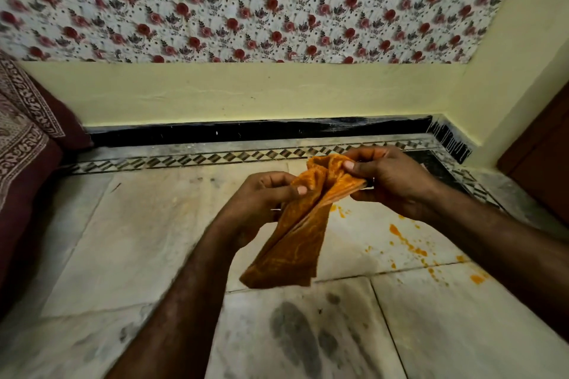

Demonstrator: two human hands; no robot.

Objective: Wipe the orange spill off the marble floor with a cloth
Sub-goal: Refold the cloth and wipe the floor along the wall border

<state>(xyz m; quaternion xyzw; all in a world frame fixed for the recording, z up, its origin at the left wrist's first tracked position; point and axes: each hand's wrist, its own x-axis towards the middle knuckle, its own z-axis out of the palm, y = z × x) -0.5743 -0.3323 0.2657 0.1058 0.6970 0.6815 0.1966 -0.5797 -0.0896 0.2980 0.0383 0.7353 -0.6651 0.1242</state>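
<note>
Over marble floor (123, 240), orange spill (409, 244) (rightward), left hand (258, 203) and right hand (391, 181) pinching cloth (292, 243), floral wall (246, 3)

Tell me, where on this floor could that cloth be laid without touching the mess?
The marble floor is bare left of the left hand, between the maroon fabric and the chequered border strip. Nearer the camera lie dark smudges. The orange spill dots the slab below the right hand.
</note>
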